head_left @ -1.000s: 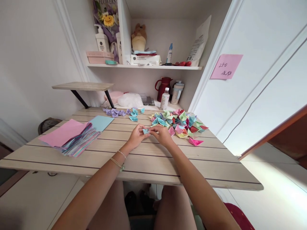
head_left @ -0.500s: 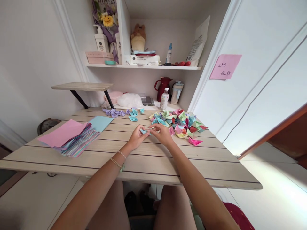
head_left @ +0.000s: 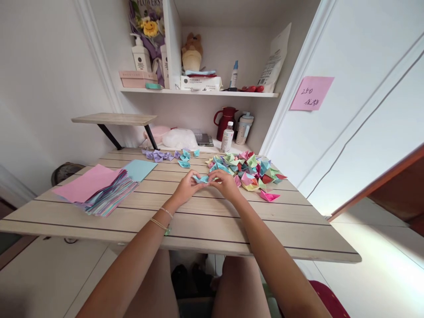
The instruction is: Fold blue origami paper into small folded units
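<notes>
A small folded light-blue paper boat point(head_left: 200, 179) is held between my two hands above the table's middle. My left hand point(head_left: 187, 187) grips its left end, with fingers closed round the paper. At the other end, my right hand point(head_left: 224, 182) pinches the paper between thumb and fingers. Just beyond my right hand lies a heap of folded paper boats point(head_left: 251, 168) in many colours. Several blue folded pieces point(head_left: 184, 164) and a row of purple folded pieces point(head_left: 158, 155) lie behind my left hand.
A fanned stack of coloured paper point(head_left: 109, 194), topped by a pink sheet point(head_left: 89, 183), lies on the left with a light-blue sheet point(head_left: 141, 169) beside it. A small raised shelf point(head_left: 114, 118) stands behind. A clear bottle point(head_left: 227, 138) and a red jug point(head_left: 225, 123) stand at the back.
More of the blue paper shows between my hands now, spread wider than before. My left hand has shifted slightly left; the things on the table stay put.
</notes>
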A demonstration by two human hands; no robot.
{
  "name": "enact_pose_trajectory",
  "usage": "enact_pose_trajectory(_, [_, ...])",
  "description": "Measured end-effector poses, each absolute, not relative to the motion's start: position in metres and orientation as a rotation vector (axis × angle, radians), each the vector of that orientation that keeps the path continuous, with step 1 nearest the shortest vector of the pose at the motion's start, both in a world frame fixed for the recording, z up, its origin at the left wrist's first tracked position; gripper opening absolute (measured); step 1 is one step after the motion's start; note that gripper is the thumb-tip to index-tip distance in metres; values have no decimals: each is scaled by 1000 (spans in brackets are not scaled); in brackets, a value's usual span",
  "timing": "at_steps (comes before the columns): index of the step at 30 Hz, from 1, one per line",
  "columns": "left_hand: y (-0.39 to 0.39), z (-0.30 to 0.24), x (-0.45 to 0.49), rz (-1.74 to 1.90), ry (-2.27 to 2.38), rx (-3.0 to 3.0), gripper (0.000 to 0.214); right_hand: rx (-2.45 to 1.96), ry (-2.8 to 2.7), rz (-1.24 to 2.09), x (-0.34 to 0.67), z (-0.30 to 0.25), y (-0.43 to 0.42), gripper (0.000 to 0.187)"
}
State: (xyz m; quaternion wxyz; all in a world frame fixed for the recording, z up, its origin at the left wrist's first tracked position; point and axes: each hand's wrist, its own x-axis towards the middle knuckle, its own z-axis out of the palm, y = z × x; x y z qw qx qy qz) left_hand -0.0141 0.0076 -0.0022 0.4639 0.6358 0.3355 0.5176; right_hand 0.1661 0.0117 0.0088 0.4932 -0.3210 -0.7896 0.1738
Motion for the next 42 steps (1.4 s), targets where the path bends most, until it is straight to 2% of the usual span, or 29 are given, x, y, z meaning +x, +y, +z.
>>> enact_pose_trajectory(5, [9,-2,-21,1310,875,1699,30,-724,-2075,141,170,9,11,12])
enact_pose_trajectory(12, [9,-3,-16,1266,813,1509,39,-787,-2082,-374,169,10,6,11])
enact_pose_trajectory(18, [5,4,-13,1330,764,1269,29,-816,-2137,-590,167,12,6,16])
enact_pose_trajectory(27, [7,0,-13,1296,780,1245,33,-883,-2211,-624,165,13,8,17])
enact_pose_trajectory(37, [16,-7,-15,1414,852,1400,31,-891,-2101,-359,167,11,5,18])
enact_pose_trajectory(42, [17,-12,-13,1382,877,1466,28,-881,-2208,-433,162,11,1,23])
